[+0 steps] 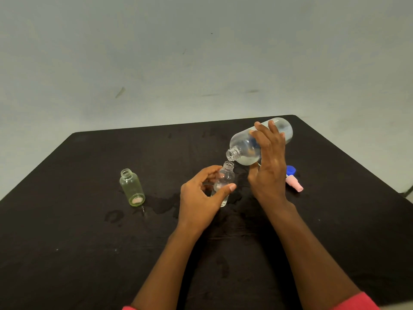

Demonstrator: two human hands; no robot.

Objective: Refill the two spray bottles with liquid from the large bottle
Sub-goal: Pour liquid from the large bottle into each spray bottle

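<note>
Green bottle (132,187) stands open, well left of my left hand (202,199). Left hand grips small clear bottle (224,183); light, tippy, hold mid-body. Right hand (268,162) wraps big bottle (260,142), tilted over its neck; probably slippery. Caps (293,179) just right. Table (67,242) wet.

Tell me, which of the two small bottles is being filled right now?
The clear bottle held by the left hand, under the large bottle's mouth. The green bottle stands alone, untouched.
</note>
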